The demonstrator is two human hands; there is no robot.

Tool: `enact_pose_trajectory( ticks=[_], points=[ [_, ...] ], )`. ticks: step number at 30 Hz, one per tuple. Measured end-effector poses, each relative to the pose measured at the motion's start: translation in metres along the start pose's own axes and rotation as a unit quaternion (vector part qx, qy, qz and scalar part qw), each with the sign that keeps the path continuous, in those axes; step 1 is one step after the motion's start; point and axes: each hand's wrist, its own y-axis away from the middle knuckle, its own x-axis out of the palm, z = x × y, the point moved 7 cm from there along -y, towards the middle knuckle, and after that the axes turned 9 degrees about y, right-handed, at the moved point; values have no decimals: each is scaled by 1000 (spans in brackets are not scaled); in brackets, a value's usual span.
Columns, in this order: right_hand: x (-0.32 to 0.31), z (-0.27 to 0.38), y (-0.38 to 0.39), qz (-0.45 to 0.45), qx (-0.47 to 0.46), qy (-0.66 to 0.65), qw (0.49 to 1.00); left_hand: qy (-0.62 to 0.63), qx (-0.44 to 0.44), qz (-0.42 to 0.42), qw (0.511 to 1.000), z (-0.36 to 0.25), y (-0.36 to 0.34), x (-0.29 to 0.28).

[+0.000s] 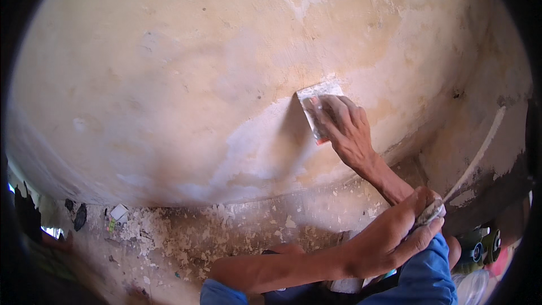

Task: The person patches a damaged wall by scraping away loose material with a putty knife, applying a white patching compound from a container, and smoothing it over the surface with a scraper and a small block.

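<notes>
My right hand (349, 127) is pressed up to the plastered wall (169, 96), fingers closed over a flat, putty-smeared spreader (326, 89). The spreader's top edge meets the wall, and a bit of orange-red shows at its lower corner. Pale wet-looking filler (257, 141) covers a patch to the left below it. My left arm crosses in front of the right forearm. At its end my left hand (415, 237) is wrapped round a grey-white, plaster-caked handle (430, 212). A thin pale strip (480, 149) runs up right from there; whether it belongs to that tool, I cannot tell.
The wall meets a dirty floor (192, 237) strewn with paint flakes. A small white square piece (119, 212) lies near the wall at left. A dark green, round-ended object (480, 251) and a clear plastic container (473, 288) stand at lower right, close to my leg.
</notes>
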Motion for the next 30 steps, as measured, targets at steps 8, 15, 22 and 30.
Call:
enact_pose_trajectory(
  ticks=[8,15,22,30],
  points=[
    [-4,14,-74,-149,139,42,978,-43,69,-15,997,-1,-3,14],
    [-22,31,-32,-82,36,-26,996,-51,64,-26,996,-2,-2,8],
    [-10,27,-57,-73,19,-50,996,-14,8,-47,999,-3,-1,3],
    [-8,-108,108,-52,427,-669,606,35,-30,-151,987,-9,9,-32]
  ],
)
